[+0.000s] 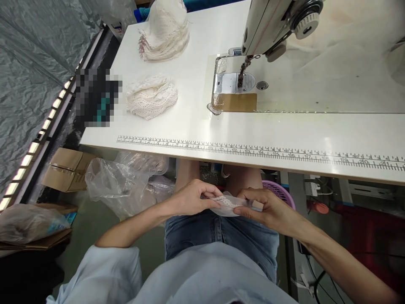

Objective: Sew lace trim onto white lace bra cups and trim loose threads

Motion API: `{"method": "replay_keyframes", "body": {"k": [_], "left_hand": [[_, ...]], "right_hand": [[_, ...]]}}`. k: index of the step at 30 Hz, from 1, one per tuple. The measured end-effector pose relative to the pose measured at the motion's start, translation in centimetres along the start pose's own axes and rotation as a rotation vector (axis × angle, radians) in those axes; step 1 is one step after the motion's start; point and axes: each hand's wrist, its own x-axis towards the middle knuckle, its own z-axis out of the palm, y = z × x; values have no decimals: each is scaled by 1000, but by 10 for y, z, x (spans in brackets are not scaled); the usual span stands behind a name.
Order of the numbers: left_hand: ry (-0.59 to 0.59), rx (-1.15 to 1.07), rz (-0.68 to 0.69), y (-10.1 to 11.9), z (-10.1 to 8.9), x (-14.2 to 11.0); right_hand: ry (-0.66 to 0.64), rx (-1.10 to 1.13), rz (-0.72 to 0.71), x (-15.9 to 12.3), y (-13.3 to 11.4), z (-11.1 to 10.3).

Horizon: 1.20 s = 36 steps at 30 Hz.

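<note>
Above my lap, just in front of the table edge, a small piece of sheer white fabric with a lace strip is stretched between both hands. My left hand pinches its left end between thumb and fingers. At the right end, my right hand grips it the same way, thumb below and fingers above. The folded fabric hides part of the fingertips. On the table to the left lie a bundle of white eyelet lace and, behind it, a stack of cream fabric pieces.
A sewing machine stands on the white table, its presser foot over the metal plate. A printed ruler runs along the front edge. Below are plastic bags, a cardboard box and a purple basket.
</note>
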Motion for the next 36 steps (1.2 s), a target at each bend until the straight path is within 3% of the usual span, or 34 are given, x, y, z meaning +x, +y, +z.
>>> {"method": "replay_keyframes", "body": {"k": [13, 20, 36], "left_hand": [[18, -130, -34, 0, 0, 1], [16, -98, -2, 1, 2, 0], [31, -104, 32, 3, 4, -4]], "right_hand": [[-25, 111, 18, -1, 7, 2], [-65, 84, -7, 1, -2, -1], [23, 60, -46, 5, -5, 2]]}}
